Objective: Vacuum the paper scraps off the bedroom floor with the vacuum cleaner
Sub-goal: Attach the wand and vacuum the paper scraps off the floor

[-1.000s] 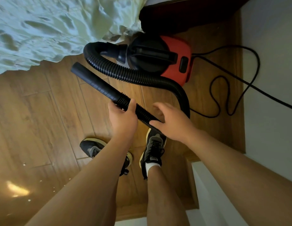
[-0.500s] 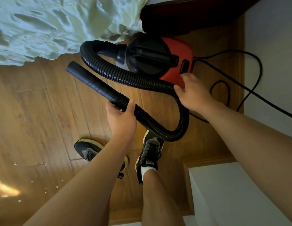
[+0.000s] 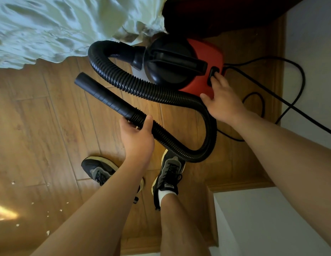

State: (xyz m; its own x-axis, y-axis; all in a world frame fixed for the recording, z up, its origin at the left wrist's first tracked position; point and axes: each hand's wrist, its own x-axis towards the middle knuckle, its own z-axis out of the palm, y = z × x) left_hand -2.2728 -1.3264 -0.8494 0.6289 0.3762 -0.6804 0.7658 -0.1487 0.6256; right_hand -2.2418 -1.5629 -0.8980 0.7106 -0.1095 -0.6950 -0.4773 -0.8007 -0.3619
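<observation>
- Vacuum cleaner (image 3: 211, 54), red with a black top, stands on the wood floor (image 3: 50, 126) just beside the pale bedsheet (image 3: 50, 24).
- Left hand (image 3: 137, 137) grips the ribbed hose (image 3: 142, 87) where it joins the black nozzle tube (image 3: 105, 97).
- Right hand (image 3: 223, 102), fingers straight, touches the black switch (image 3: 212, 72) on the red body.
- Paper scraps (image 3: 48, 232) lie scattered at lower left, well apart from the nozzle tube.

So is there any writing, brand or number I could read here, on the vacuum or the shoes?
No text can be read.
The vacuum cleaner and its hose show no label or number.
The shoe has a small patch on its tongue, too blurred to read.
</observation>
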